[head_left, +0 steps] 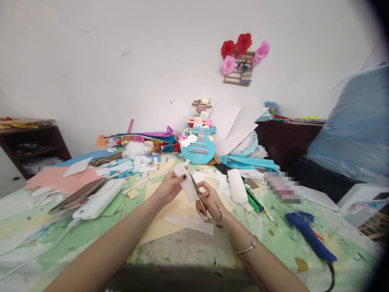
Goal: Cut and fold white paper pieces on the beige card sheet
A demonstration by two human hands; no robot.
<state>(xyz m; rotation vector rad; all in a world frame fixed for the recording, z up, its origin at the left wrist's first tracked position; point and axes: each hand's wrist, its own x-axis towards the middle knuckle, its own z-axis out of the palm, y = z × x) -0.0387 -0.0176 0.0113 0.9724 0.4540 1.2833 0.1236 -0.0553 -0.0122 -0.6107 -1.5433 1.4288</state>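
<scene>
My left hand pinches a small white paper strip and holds it up over the table. My right hand grips gold-handled scissors, fingers through the loops. The blades point up and lie against the strip's right edge. Below both hands lies a cream sheet with another white paper strip on it.
A blue glue gun lies at the right, a green cutter and a white paper roll beside my right hand. A white power bank and a phone lie at the left. Paper scraps and a blue craft guitar crowd the back.
</scene>
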